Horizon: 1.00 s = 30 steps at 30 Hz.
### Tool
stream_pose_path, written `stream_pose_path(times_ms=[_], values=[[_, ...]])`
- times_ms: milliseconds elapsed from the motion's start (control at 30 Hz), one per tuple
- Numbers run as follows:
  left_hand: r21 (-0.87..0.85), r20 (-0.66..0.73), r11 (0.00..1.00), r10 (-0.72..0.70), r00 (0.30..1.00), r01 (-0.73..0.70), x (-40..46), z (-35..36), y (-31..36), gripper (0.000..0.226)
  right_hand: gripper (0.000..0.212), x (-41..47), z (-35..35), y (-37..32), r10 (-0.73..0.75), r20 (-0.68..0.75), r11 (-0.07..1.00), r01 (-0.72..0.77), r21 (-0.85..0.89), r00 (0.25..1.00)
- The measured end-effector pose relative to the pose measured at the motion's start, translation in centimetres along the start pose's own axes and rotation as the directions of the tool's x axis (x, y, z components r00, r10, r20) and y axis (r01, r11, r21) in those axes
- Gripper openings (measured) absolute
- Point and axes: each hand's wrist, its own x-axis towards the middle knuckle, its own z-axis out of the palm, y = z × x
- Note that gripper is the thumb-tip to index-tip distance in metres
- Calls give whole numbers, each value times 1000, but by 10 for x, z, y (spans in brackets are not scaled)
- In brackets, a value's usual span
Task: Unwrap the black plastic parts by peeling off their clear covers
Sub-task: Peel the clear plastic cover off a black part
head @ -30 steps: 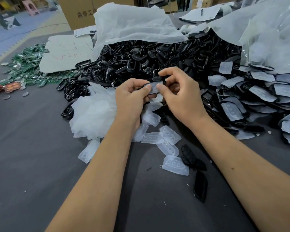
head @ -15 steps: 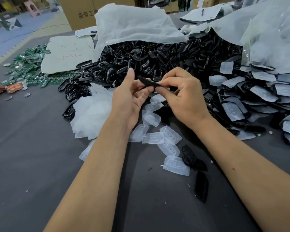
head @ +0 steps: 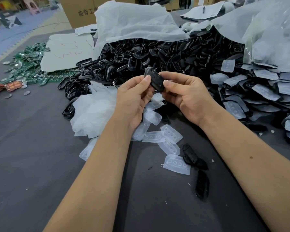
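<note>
A bare black plastic part [head: 153,79] is held up above the table, tilted, with no clear cover on it that I can see. My left hand [head: 134,99] pinches its left edge between thumb and fingers. My right hand [head: 185,94] grips its right end, thumb on top. Below my hands lie several peeled clear covers [head: 172,138] on the grey table [head: 32,156]. Two bare black parts [head: 191,156] lie beside them, and a third [head: 202,184] sits nearer to me. A stack of parts still under clear covers [head: 258,91] fills the right side.
A large heap of black frames [head: 157,54] spills from white bags [head: 132,25] behind my hands. A crumpled clear bag [head: 94,111] lies at the left of my wrists. Green circuit boards [head: 28,67] and a white sheet [head: 65,51] sit far left. A cardboard box [head: 80,12] stands behind.
The part showed a pale cover a second ago; now it shows bare black. My hands turned it from edge-on to face-up, and my left fingers closed back onto its edge.
</note>
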Motion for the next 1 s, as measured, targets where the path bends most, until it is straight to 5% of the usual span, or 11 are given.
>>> stream_pose_path(times_ms=[500,1000], values=[[123,66,984,125,990,-132,-1,-2,-3,9,27,1,-1,5,-70,-1,997,70,-31,998],[169,114,980,88,990,-107,0,-3,-8,9,32,0,-6,1,-21,27,980,16,199,999]])
